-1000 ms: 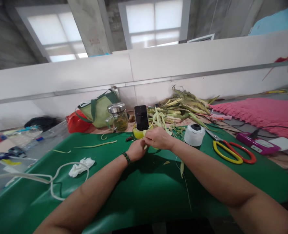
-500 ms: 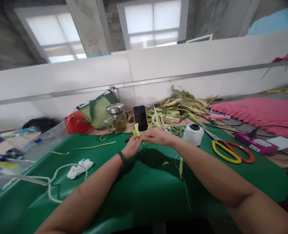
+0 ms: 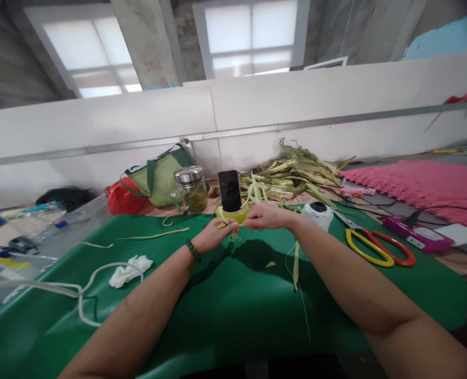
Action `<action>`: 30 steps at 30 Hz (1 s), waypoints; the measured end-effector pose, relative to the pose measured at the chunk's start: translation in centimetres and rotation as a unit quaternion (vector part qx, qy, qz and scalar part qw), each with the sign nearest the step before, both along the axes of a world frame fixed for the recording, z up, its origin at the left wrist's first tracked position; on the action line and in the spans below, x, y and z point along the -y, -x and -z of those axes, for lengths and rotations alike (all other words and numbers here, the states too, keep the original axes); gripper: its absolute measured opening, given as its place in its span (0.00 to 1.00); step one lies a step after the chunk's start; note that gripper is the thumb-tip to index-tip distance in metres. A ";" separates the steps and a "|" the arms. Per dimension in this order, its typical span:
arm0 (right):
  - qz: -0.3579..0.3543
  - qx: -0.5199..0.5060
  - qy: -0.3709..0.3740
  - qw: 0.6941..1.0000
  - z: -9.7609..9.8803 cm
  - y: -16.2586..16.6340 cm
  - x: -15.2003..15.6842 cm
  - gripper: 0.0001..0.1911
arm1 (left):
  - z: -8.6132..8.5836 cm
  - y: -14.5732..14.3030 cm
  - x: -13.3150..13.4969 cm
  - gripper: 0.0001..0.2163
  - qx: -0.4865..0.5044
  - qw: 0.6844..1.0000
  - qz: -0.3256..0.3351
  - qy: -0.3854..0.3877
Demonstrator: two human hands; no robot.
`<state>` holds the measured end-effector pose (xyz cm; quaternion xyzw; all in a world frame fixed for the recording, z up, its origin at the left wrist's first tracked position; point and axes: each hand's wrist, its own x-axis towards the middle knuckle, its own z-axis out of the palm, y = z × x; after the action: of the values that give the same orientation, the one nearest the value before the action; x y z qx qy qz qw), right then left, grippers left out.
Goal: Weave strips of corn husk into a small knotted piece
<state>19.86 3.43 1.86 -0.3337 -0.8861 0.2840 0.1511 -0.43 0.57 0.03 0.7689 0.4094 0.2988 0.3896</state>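
Note:
My left hand (image 3: 213,235), with a dark green bead bracelet at its wrist, is closed in a pinch on a pale corn husk strip (image 3: 222,225). Thin green shreds hang below these fingers. Just to its right, my right hand (image 3: 268,216) is closed with the fingertips pressed together; whatever they pinch is too small to make out. Both hands are above the green mat (image 3: 233,316). Directly behind them a black phone (image 3: 229,190) stands upright in a yellow-green holder (image 3: 239,215).
A glass jar (image 3: 194,196) and green bag (image 3: 166,179) stand back left. Behind the hands lies a heap of corn husks (image 3: 296,171). To the right are a thread spool (image 3: 317,215), scissors (image 3: 369,247) and purple power strip (image 3: 417,233). White tissue (image 3: 130,271) and a pale cable (image 3: 81,308) lie left.
My hands have drawn slightly apart, the right one to the right, its fingers now curled tighter. The husk strip that stuck up from my left hand now lies lower.

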 end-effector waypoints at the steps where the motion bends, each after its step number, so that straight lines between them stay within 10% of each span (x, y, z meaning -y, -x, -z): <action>1: 0.017 -0.007 -0.013 1.000 0.2 0.0 -0.2 0.18 | 0.1 0.0 -0.1 0.17 0.016 0.999 -0.021 0.022; 9: 0.197 -0.178 -0.321 0.909 0.3 1.1 0.4 0.16 | 0.1 -0.3 -0.3 0.15 0.235 0.938 -0.140 0.213; 17: 0.106 0.004 -0.208 0.972 0.6 2.4 1.8 0.18 | 0.5 -0.7 -0.4 0.14 0.276 0.924 -0.135 0.228; 23: 0.014 -0.088 -0.041 0.995 1.3 2.3 0.9 0.16 | 0.5 -0.7 -0.2 0.13 0.280 0.939 -0.114 0.162; 30: 0.001 -0.092 -0.100 0.991 1.7 1.6 -0.3 0.18 | 0.3 -0.6 -0.4 0.07 0.314 0.918 -0.151 0.187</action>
<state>18.27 3.73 0.12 -0.2901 -0.8922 0.2232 0.2646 0.17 0.94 -0.28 0.4776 0.4256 0.4982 0.5853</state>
